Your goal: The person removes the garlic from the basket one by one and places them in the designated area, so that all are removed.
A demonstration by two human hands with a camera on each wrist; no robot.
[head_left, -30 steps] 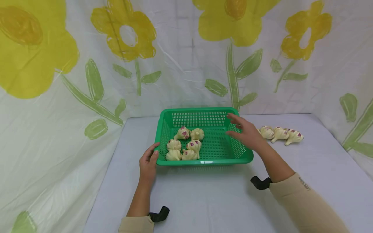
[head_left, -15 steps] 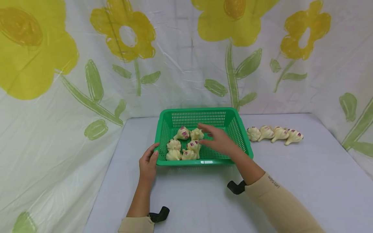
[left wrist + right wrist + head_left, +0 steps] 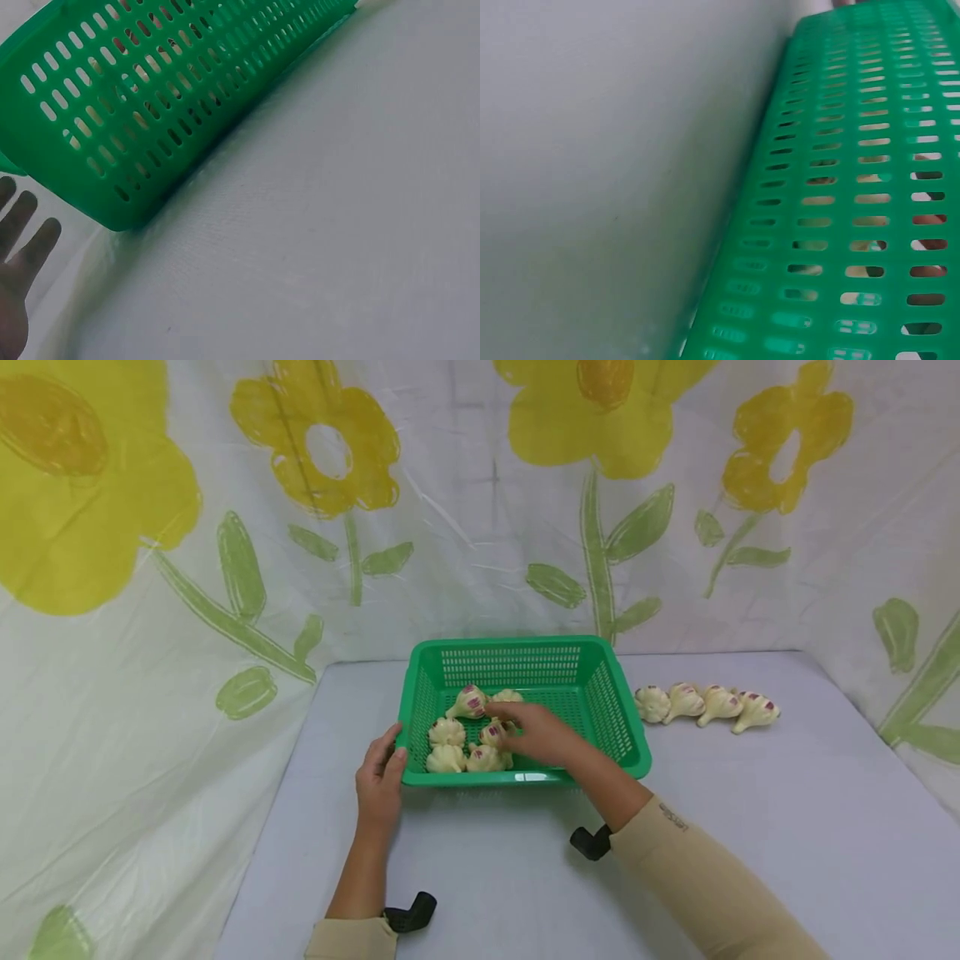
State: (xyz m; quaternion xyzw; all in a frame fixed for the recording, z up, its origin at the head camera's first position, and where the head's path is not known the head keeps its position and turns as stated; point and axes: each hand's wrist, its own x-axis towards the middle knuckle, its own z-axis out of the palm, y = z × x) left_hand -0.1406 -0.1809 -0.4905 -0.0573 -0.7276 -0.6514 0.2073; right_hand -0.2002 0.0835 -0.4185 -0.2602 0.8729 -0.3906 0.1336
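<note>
A green plastic basket (image 3: 540, 776) with slotted walls sits on the table and holds several garlic bulbs (image 3: 447, 732) in its left half. My left hand (image 3: 380, 785) is at the basket's front left corner, thumb on the rim; in the left wrist view its straight fingers (image 3: 41, 244) show beside the wall. Inside the basket my right hand (image 3: 542, 732) has its fingers and thumb around a purple-streaked garlic bulb (image 3: 492, 732), partly covering it. Another bulb (image 3: 507, 696) lies just behind those fingers. In the right wrist view, the slotted basket wall hides most of the right hand.
Several more garlic bulbs (image 3: 722, 706) lie in a row on the white table (image 3: 495, 868), right of the basket. A white curtain (image 3: 465, 527) painted with yellow flowers hangs behind the table. Black wrist cameras (image 3: 411, 912) stick out from both wrists.
My right hand has moved left from the basket's right side and down to the purple-streaked garlic bulb, its fingers closing around it. The left hand stays at the rim.
</note>
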